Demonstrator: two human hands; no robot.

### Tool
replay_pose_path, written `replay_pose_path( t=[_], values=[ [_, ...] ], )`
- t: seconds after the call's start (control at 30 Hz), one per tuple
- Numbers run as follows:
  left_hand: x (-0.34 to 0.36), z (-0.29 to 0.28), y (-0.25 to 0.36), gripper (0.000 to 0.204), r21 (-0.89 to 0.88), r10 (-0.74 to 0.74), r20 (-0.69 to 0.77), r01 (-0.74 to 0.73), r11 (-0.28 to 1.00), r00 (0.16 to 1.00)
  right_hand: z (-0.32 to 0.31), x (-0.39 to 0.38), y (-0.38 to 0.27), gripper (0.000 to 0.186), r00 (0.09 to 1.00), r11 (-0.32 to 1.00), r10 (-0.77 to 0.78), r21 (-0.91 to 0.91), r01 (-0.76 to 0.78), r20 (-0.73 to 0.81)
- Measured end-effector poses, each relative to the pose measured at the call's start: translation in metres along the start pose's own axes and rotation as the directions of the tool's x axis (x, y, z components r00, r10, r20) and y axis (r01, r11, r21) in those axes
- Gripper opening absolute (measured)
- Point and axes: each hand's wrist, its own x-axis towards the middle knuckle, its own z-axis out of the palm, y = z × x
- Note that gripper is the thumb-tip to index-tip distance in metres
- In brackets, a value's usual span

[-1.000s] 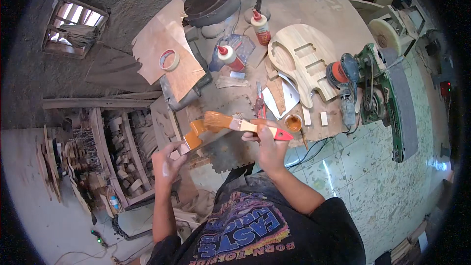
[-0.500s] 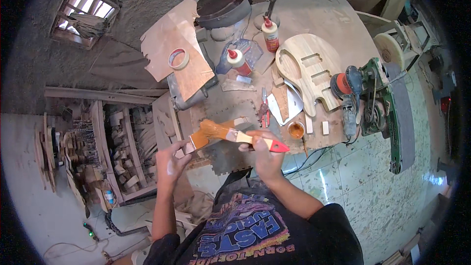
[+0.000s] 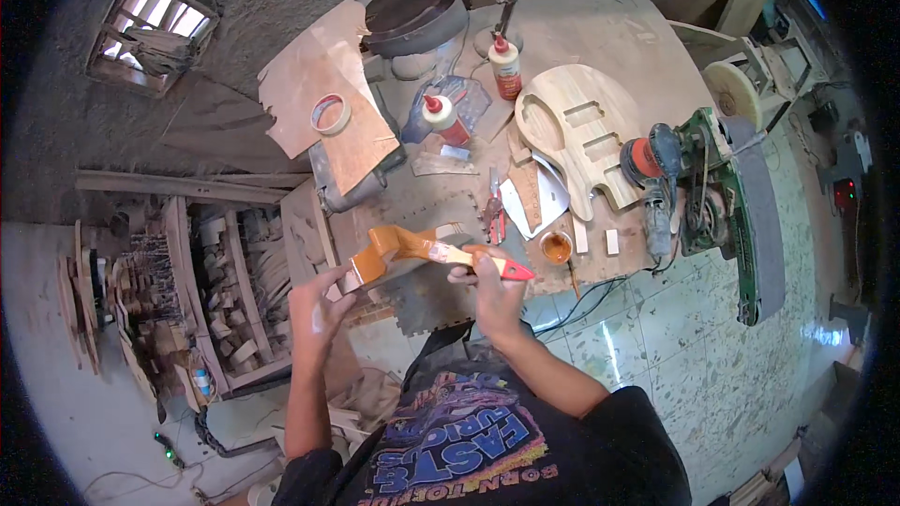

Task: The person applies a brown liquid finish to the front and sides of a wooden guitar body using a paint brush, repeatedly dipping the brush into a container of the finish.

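My left hand (image 3: pixel 317 307) grips the end of a small wooden piece (image 3: pixel 368 265) coated in wet-looking orange-brown stain. Its fingers are closed at the lower left edge of the piece. In my right hand (image 3: pixel 494 298) is a paintbrush (image 3: pixel 457 256) with a pale handle and red tip, pointing left. The brush's orange-loaded bristles lie against the piece, so where one ends and the other begins is hard to make out. Right of the brush, an open cup of orange-brown liquid (image 3: pixel 556 245) stands near the table's front edge.
On the table (image 3: pixel 600 28) lie a guitar-shaped wooden body (image 3: pixel 600 103), red-handled pliers (image 3: pixel 494 215), two glue bottles (image 3: pixel 504 66) (image 3: pixel 443 117) and a tape roll (image 3: pixel 330 114). An orange sander (image 3: pixel 647 159) and a green belt sander (image 3: pixel 722 197) stand right. Wood offcuts (image 3: pixel 225 300) fill a rack at left.
The whole view has shifted slightly left. The stained piece looks tilted a little more, and the brush's bristles sit slightly farther along it. Both hands keep their hold.
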Motion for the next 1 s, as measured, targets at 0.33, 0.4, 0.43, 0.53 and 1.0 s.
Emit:
replay_pose_path(
  t=[0.33, 0.4, 0.43, 0.53, 1.0],
  values=[
    [0.014, 0.004, -0.017, 0.043, 0.047, 0.113, -0.061, -0.110, 0.993, 0.992, -0.049, 0.042, 0.059, 0.022, 0.989, 0.956, 0.006, -0.289, -0.049, -0.149],
    [0.011, 0.004, -0.019, 0.042, 0.007, 0.115, -0.108, -0.115, 0.993, 0.988, -0.059, 0.040, 0.031, 0.018, 0.973, 0.910, -0.179, -0.402, 0.106, -0.149],
    [0.007, 0.004, -0.019, 0.041, -0.015, 0.114, -0.128, -0.117, 0.993, 0.985, -0.066, 0.038, 0.012, 0.017, 0.956, 0.861, -0.252, -0.485, 0.152, -0.147],
    [-0.006, -0.009, -0.020, 0.041, -0.168, 0.073, -0.186, -0.105, 0.980, 0.980, -0.097, 0.023, -0.048, 0.011, 0.930, 0.760, -0.330, -0.631, 0.158, -0.164],
    [-0.046, 0.040, -0.070, 0.036, -0.522, -0.050, -0.213, -0.070, 0.850, 0.976, -0.156, 0.035, -0.017, 0.017, 0.943, 0.023, -0.333, -1.000, -0.006, -0.013]
  ],
)
